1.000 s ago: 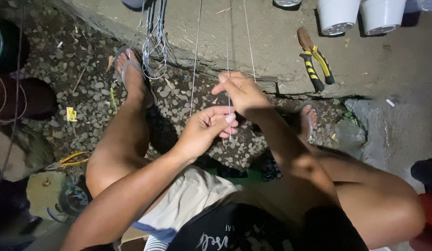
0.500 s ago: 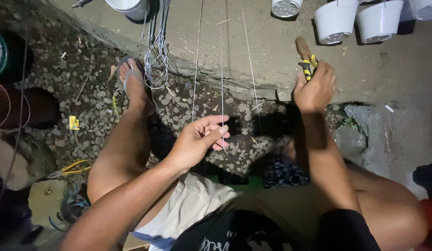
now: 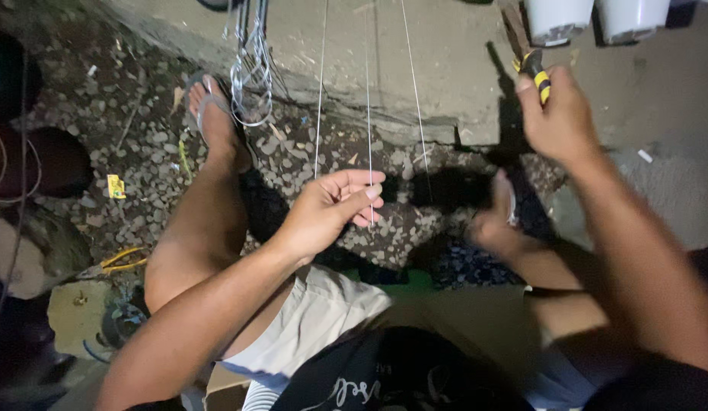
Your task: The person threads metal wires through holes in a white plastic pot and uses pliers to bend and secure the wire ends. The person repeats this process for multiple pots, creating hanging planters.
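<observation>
Over gravel, left hand (image 3: 327,213) pinching a thin wire (image 3: 368,114), right hand (image 3: 556,114) raised, grip closed around seemingly pliers (image 3: 531,57)

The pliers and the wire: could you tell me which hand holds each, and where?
Right hand grips the pliers by their yellow-black handles; left hand pinches a thin wire at its fingertips.

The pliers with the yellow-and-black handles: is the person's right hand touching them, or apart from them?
Touching. The head view shows the right hand closed around the handles of the pliers, with the tool's head sticking out above the fist.
</observation>
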